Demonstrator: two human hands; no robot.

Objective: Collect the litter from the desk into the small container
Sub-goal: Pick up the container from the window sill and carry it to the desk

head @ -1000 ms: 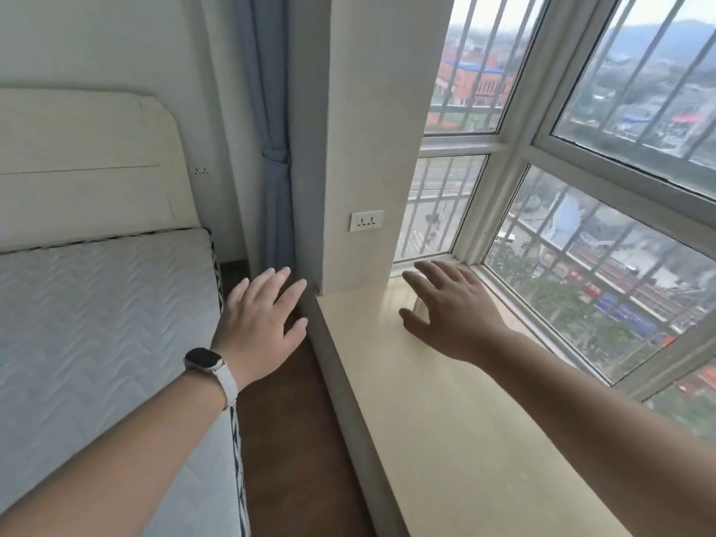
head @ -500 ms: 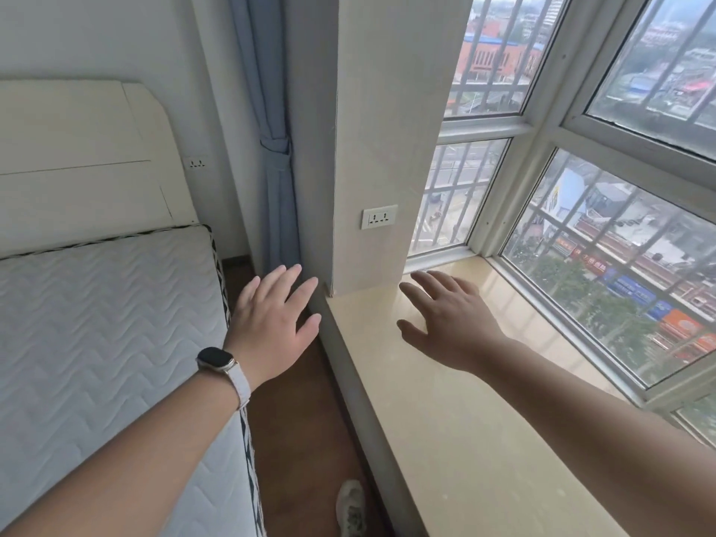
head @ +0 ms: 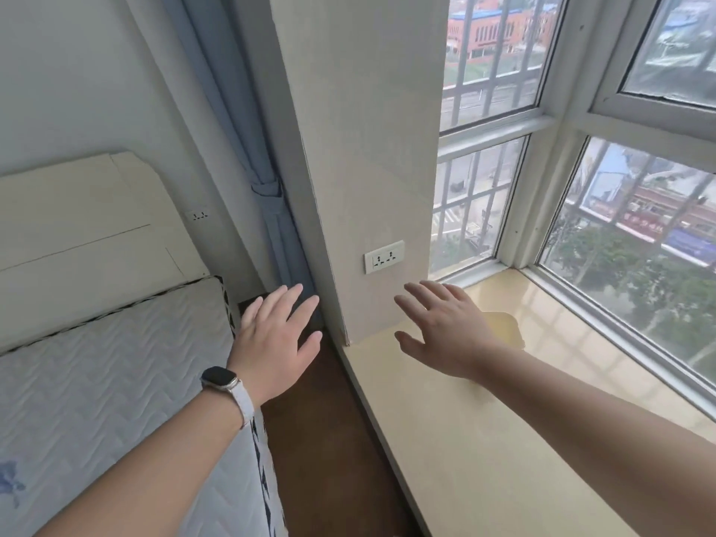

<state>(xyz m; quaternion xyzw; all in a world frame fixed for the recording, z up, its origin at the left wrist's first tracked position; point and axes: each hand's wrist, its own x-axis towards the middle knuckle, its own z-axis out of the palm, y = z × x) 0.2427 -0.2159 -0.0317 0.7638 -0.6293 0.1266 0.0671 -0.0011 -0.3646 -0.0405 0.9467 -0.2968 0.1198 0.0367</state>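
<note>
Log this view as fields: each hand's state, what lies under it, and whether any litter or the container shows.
left hand: open, fingers spread, holds nothing, over the floor strip beside the mattress
right hand: open, holds nothing, over the window ledge; contact unclear
watch: on the left wrist
wall socket: on the pillar above the ledge
litter, container, desk: none in view
</note>
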